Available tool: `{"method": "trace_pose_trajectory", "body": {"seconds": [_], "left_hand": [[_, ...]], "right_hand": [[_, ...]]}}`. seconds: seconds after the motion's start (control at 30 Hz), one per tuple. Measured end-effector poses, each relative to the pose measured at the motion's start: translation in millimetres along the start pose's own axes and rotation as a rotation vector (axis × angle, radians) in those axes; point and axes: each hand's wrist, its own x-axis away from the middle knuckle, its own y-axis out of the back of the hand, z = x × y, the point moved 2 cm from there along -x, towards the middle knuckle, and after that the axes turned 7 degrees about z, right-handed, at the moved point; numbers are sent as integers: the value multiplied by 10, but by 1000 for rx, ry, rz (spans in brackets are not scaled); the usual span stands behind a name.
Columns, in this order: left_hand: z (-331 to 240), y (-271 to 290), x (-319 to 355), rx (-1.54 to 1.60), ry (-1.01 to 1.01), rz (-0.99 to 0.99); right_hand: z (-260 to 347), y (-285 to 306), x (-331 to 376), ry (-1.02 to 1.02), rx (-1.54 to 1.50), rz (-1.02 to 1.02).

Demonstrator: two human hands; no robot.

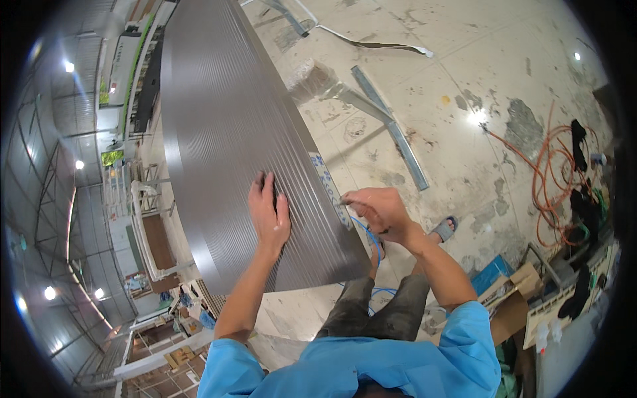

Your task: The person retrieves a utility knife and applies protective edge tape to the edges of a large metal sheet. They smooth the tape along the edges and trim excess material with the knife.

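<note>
A long grey-brown panel with a ribbed face [225,113] lies in front of me, its near end close to my waist. My left hand [271,215] rests on the ribbed face with its fingers stretched out. By the panel's right edge, my right hand [381,209] is closed, with the fingers curled together. Whatever it holds, if anything, is hidden or too small to name. Just beside that hand, a pale strip with blue marks [326,182] runs along the panel's side.
Metal profile bars [398,142] and a clear-wrapped bundle [312,78] are right of the panel. An orange hose [547,179] lies coiled on the stained floor, far right. Cardboard [517,292] sits at lower right. A thin blue hose [373,242] passes near my feet.
</note>
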Motion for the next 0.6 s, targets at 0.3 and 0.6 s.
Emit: {"method": "trace_pose_trajectory", "body": {"seconds": [0.3,0.6], "left_hand": [[165,-116,-22,41,93,33],[258,-128,-82,43,69,32]], "right_hand": [[-358,-9,-695,310,248,263],[-1104,-90,-2346,354,353,81]]}}
